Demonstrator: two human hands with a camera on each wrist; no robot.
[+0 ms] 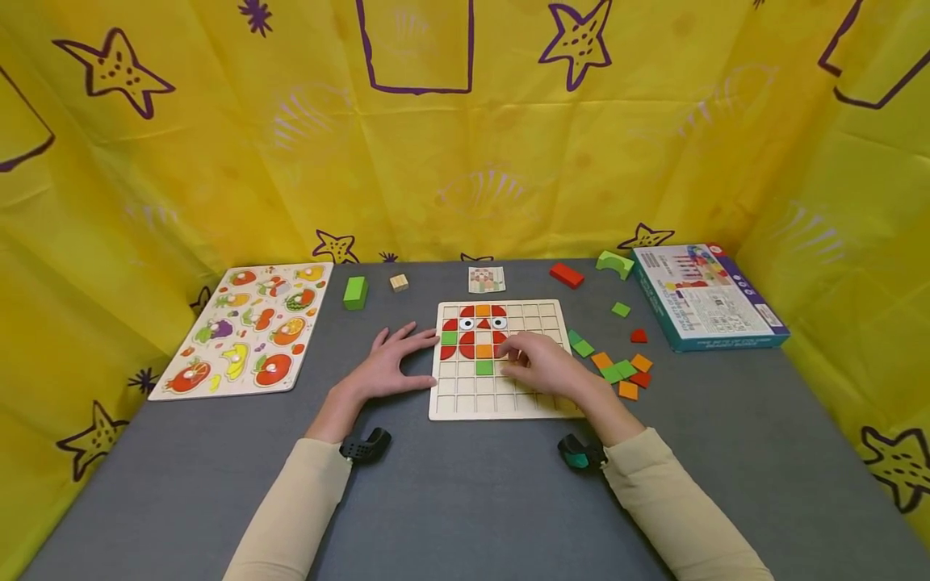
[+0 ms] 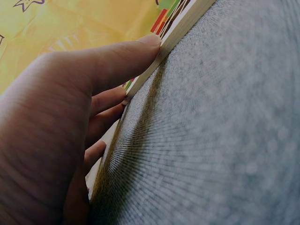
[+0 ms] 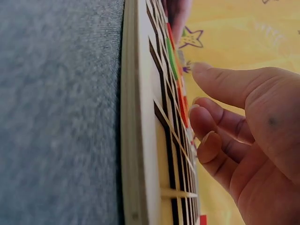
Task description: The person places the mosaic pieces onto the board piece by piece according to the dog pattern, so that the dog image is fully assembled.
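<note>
A wooden grid board (image 1: 454, 390) lies on the table, and red, green and orange tiles plus two eye tiles form a figure in its upper left cells. My left hand (image 1: 381, 367) touches the board's left edge with thumb and index finger, fingers spread; the left wrist view shows the thumb (image 2: 126, 58) against the wooden rim. Over the board's middle is my right hand (image 1: 545, 365), its fingertips beside a red tile (image 1: 499, 345) and right of a green tile (image 1: 484, 368). In the right wrist view its fingers (image 3: 209, 145) bend loosely, thumb apart, with nothing visible between them.
Loose green, orange and red tiles (image 1: 628, 390) lie right of the board. A boxed set (image 1: 715, 298) stands at the far right, a fruit puzzle board (image 1: 250, 331) at left. Behind are a pattern card (image 1: 486, 279), green block (image 1: 355, 293), wooden cube (image 1: 399, 282) and red block (image 1: 567, 275).
</note>
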